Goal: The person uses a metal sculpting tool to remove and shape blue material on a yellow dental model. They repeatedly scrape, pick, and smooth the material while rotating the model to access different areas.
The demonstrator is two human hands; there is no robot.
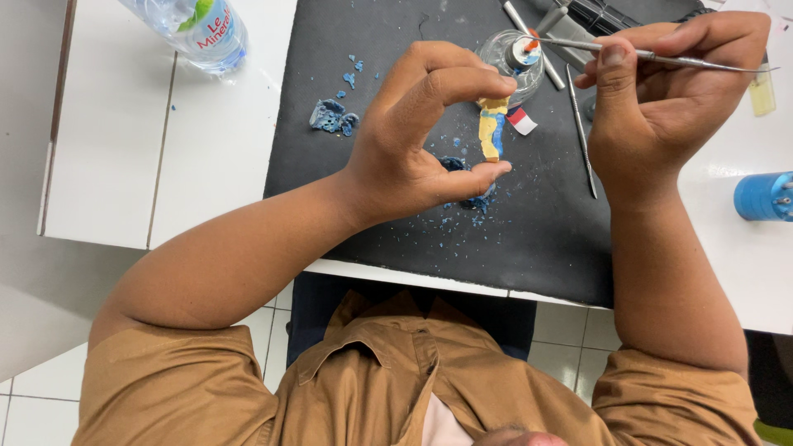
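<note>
A small yellow-and-blue wax piece (492,128) is pinched end to end between the index fingertip (500,85) and thumb tip (494,170) of the left hand (413,144), just right of frame centre. The remaining left fingers are curled loosely behind, away from the piece. The piece is held upright, above the black mat (429,223), and touches nothing else.

The right hand (669,91), at upper right, is closed around a thin metal carving tool (661,56). The tool is gripped pen-fashion, with the thumb pressed on top. Its tip is pointed left, toward a small glass burner (514,56) with an orange-tipped wick, and is held well apart from the wax piece.

Handling, judged: the piece is taken to be very light, brittle at its thin edges and easily dented by warmth or pressure. A grip at the two ends, as seen, is judged safest; the blue mid-section is best left untouched. The surface is probably slightly slick.

Blue wax crumbs (462,206) are scattered under the left hand, and a larger blue lump (332,116) is seen at the mat's upper left. A second metal instrument (581,140) is laid on the mat between the hands. A small red-and-white scrap (521,120) is seen just right of the piece. A plastic water bottle (194,29) is at top left, and a blue cylinder (764,196) at the right edge.
</note>
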